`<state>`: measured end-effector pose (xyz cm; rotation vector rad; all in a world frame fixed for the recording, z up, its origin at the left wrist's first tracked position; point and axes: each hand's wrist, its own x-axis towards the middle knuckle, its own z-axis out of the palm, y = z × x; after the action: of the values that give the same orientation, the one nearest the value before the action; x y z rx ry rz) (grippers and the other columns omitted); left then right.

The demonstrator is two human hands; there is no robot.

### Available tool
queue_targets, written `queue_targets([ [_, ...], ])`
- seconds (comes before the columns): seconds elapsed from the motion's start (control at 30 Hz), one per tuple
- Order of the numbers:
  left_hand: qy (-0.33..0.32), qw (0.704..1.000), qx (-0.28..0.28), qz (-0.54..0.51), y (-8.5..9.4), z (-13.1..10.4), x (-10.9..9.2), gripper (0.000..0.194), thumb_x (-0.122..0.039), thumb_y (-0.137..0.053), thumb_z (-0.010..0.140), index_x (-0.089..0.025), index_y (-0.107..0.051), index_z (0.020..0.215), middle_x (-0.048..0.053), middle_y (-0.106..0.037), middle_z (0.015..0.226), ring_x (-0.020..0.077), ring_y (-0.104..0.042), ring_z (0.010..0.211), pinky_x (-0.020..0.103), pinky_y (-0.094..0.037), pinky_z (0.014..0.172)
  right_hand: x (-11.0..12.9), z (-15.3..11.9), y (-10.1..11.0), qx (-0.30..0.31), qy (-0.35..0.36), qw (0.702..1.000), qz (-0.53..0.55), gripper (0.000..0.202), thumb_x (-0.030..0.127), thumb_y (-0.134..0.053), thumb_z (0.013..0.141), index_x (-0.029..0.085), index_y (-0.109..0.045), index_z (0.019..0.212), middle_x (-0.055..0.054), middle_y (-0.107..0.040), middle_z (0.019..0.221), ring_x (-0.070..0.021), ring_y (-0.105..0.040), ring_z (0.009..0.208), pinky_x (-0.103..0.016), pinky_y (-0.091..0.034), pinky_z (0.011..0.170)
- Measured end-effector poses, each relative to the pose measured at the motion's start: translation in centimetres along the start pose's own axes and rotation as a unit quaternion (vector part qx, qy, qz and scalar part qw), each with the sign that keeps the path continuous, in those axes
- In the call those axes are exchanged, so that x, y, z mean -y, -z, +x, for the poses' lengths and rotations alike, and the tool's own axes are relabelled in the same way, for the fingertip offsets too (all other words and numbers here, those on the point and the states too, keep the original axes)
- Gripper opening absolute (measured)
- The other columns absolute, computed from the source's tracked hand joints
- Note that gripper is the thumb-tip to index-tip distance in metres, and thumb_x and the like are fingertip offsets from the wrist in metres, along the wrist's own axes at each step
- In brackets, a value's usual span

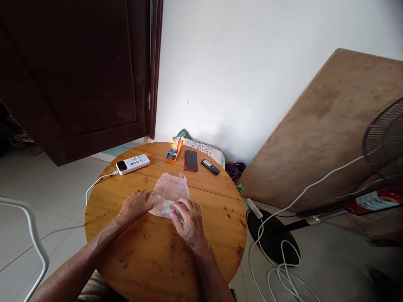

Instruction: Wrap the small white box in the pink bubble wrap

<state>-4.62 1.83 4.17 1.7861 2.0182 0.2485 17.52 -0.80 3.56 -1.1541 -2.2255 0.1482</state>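
A sheet of clear bubble wrap [171, 186] lies on the round wooden table, its near right part folded or bunched. A pale patch shows through its near part, but I cannot make out whether something lies inside. My left hand [134, 206] rests at the wrap's left edge, thumb stretched onto it and the other fingers loosely bent, holding nothing. Over the near right corner, my right hand [189, 220] has its fingers curled around the wrap, thumb toward me. Behind the wrap stands an orange and blue tape dispenser [175, 149] with a roll of clear tape.
On the wooden table [151, 256] also lie a white power bank [132, 164] with a cable, a red-edged smartphone [190, 160] and a dark handheld device [210, 166]. A fan base [273, 235] and loose white cables stand right. A brown board [317, 126] leans against the wall.
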Motion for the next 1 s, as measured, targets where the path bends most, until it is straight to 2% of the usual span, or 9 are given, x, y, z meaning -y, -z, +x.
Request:
queue_targets([
  [0.13,-0.022,0.999,-0.007,-0.039,-0.3,0.0,0.5,0.015,-0.033,-0.055,0.08,-0.02,-0.059,0.074,0.006,-0.069,0.078,0.0254,-0.065,0.077,0.03,-0.037,0.064,0.0,0.0,0.0,0.0,-0.006,1.0,0.005,0.015,0.022,-0.061,0.087,0.023,-0.066,0.101,-0.005,-0.063,0.104,-0.0222,-0.056,0.098,-0.036,-0.038,0.084],
  [0.33,-0.04,0.994,-0.027,-0.099,-0.8,0.2,1.2,0.012,-0.026,-0.05,0.076,-0.02,-0.056,0.067,0.0,-0.061,0.066,0.0169,-0.057,0.065,0.026,-0.036,0.061,0.0,0.0,0.0,0.002,-0.006,1.0,0.007,0.014,0.023,-0.059,0.088,0.023,-0.066,0.101,-0.006,-0.063,0.104,-0.0227,-0.056,0.097,-0.036,-0.038,0.084],
  [0.43,-0.041,0.988,-0.034,-0.143,-1.1,0.5,1.8,0.015,-0.029,-0.048,0.076,-0.019,-0.06,0.074,-0.001,-0.061,0.067,0.0145,-0.057,0.064,0.023,-0.04,0.06,0.0,-0.1,-0.1,0.003,-0.005,1.0,0.003,0.014,0.023,-0.06,0.089,0.023,-0.066,0.101,-0.006,-0.063,0.104,-0.0225,-0.056,0.098,-0.036,-0.039,0.084],
  [0.53,-0.036,0.979,-0.011,-0.198,-1.3,0.8,2.1,0.029,-0.042,-0.049,0.077,-0.018,-0.064,0.084,-0.002,-0.058,0.062,0.0143,-0.057,0.057,0.023,-0.041,0.054,-0.1,0.0,-0.1,0.004,-0.006,1.0,0.012,0.013,0.023,-0.059,0.089,0.023,-0.066,0.101,-0.006,-0.063,0.104,-0.0227,-0.056,0.098,-0.037,-0.038,0.085],
  [0.63,-0.042,0.966,0.017,-0.253,-1.6,1.0,2.1,0.034,-0.049,-0.054,0.071,-0.017,-0.063,0.078,-0.003,-0.054,0.058,0.0142,-0.054,0.054,0.022,-0.037,0.05,-0.1,0.0,-0.1,0.008,-0.008,1.0,0.02,0.014,0.023,-0.058,0.09,0.023,-0.066,0.102,-0.006,-0.063,0.104,-0.0228,-0.055,0.098,-0.038,-0.038,0.085],
  [0.73,-0.045,0.964,0.011,-0.261,-1.8,1.2,1.8,0.029,-0.047,-0.056,0.066,-0.018,-0.057,0.067,-0.005,-0.049,0.055,0.0127,-0.048,0.053,0.022,-0.034,0.048,-0.1,0.0,0.0,0.009,-0.007,1.0,0.019,0.015,0.022,-0.059,0.089,0.023,-0.066,0.102,-0.006,-0.063,0.106,-0.0227,-0.055,0.098,-0.038,-0.039,0.086],
  [1.0,-0.051,0.958,-0.028,-0.279,-2.1,1.2,0.8,0.021,-0.036,-0.054,0.062,-0.02,-0.043,0.054,-0.006,-0.039,0.053,0.0096,-0.037,0.054,0.022,-0.028,0.05,-0.2,0.0,-0.2,0.006,-0.003,1.0,0.0,0.015,0.022,-0.061,0.088,0.023,-0.066,0.102,-0.006,-0.062,0.106,-0.0224,-0.056,0.099,-0.037,-0.039,0.086],
])
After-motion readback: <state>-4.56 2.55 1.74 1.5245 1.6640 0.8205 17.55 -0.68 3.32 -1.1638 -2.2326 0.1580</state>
